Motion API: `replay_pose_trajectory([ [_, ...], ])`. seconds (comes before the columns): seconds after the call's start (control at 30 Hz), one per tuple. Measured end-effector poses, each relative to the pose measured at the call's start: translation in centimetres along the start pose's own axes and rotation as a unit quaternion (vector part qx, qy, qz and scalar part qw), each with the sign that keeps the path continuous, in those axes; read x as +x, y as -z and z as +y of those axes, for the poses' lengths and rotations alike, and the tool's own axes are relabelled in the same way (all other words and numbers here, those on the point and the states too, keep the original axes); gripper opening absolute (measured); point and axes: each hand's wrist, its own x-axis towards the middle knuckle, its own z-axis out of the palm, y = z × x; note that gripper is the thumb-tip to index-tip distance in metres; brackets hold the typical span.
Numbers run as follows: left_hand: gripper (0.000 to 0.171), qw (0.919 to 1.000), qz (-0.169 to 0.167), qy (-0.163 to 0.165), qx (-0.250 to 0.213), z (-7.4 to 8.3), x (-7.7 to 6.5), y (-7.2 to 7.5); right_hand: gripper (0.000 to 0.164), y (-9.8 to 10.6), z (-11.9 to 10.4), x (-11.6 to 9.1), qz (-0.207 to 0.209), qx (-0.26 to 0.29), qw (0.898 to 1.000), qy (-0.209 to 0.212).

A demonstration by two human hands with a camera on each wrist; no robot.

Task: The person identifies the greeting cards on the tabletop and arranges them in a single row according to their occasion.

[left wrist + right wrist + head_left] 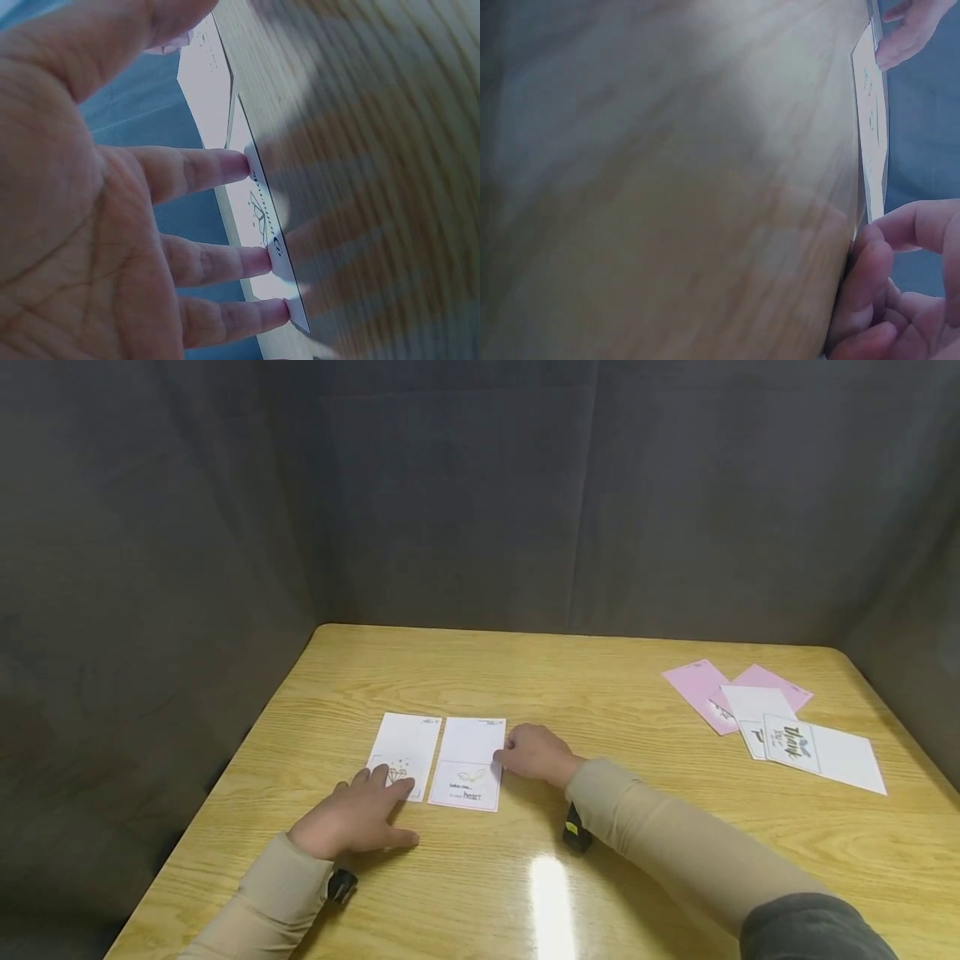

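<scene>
Two white printed greeting cards lie unfolded side by side on the wooden table. My left hand rests its fingertips on the lower part of the left card, partly covering its gold drawing. In the left wrist view those fingers are straight and spread, touching the near edge of that card. With thumb and fingers, my right hand pinches the right edge of the other card, which reads "take me... heart". The right wrist view has curled fingers at this card's corner; the pinch is partly hidden there.
Toward the table's right side lie several overlapping cards: a pink card, another pink one behind, a white card and a white "Thank you" card on top. A dark curtain hangs beyond the wooden table.
</scene>
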Motion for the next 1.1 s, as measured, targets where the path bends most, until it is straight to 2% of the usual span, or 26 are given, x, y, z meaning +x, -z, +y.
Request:
replay_pose_trajectory([
  [0.37,0.079,1.0000,-0.001,-0.002,-0.002,0.02,-0.12,0.40,0.027,0.09,-0.57,0.34,0.001,-0.052,0.999,-0.009],
  [0.63,0.078,1.0000,0.002,0.003,0.003,-0.02,-0.10,0.23,0.039,-0.15,-0.86,0.19,-0.004,-0.069,0.997,-0.014],
  [0.77,0.078,1.0000,0.003,0.001,0.004,-0.07,-0.10,0.09,0.018,-0.22,-0.70,0.01,-0.004,-0.066,0.998,0.008],
  [0.8,0.078,1.0000,0.002,0.000,0.004,-0.09,-0.09,0.06,0.018,-0.22,-0.64,-0.06,-0.006,-0.066,0.998,0.018],
  [0.93,0.077,1.0000,0.001,0.000,0.002,-0.12,0.01,-0.02,0.051,-0.02,-0.47,-0.35,-0.026,-0.067,0.996,0.055],
  [1.1,0.078,1.0000,-0.003,0.001,-0.001,-0.07,0.05,0.06,0.060,0.13,-0.58,-0.58,-0.038,-0.084,0.994,0.065],
])
